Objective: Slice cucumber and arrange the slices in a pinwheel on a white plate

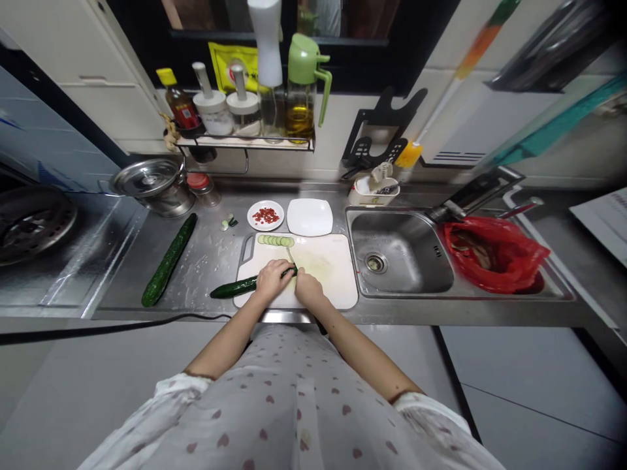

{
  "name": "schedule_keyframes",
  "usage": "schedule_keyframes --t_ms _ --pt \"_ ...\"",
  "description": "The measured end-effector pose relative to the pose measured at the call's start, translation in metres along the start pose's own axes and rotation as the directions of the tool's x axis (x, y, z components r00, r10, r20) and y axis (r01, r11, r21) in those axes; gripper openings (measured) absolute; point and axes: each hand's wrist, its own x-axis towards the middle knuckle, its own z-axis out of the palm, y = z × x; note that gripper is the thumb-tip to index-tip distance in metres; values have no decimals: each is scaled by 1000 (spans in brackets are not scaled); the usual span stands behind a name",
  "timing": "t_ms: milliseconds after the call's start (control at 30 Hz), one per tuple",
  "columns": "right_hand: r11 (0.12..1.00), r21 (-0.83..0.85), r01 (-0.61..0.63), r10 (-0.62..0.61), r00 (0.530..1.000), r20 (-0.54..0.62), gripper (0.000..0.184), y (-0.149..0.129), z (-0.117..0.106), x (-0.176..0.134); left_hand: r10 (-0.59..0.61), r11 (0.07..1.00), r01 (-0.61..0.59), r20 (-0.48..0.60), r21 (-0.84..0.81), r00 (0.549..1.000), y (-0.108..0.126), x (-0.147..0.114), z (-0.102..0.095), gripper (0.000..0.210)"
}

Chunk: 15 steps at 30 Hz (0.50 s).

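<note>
My left hand [273, 279] is closed over a dark green cucumber [234, 288], which lies across the left part of a white cutting board [345, 287]. Its tapered end sticks out past the board's left edge. My right hand [308, 289] grips a knife [290, 256], whose thin blade shows at the cucumber's right end; the handle is mostly hidden by the hand. Along the board's top edge lies a row of round cucumber slices [275, 241]. Pale wet marks cover the board right of the blade.
Behind the board stand a small plate of chopped red pieces [266, 215] and a white square plate [309, 217]. A whole cucumber [169, 260] and a lidded steel pot [153, 185] are at left. The sink [399, 251] and a red plastic bag [494, 254] are at right.
</note>
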Motion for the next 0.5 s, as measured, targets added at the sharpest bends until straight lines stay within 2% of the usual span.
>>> schedule_keyframes --t_ms 267,500 --pt "1000 -8 20 -20 1000 -9 33 0 -4 0 3 1000 -3 -3 6 1000 1 0 0 22" --pt "998 -68 -11 13 999 42 33 12 7 -19 0 1000 0 -7 4 1000 2 -1 0 22"
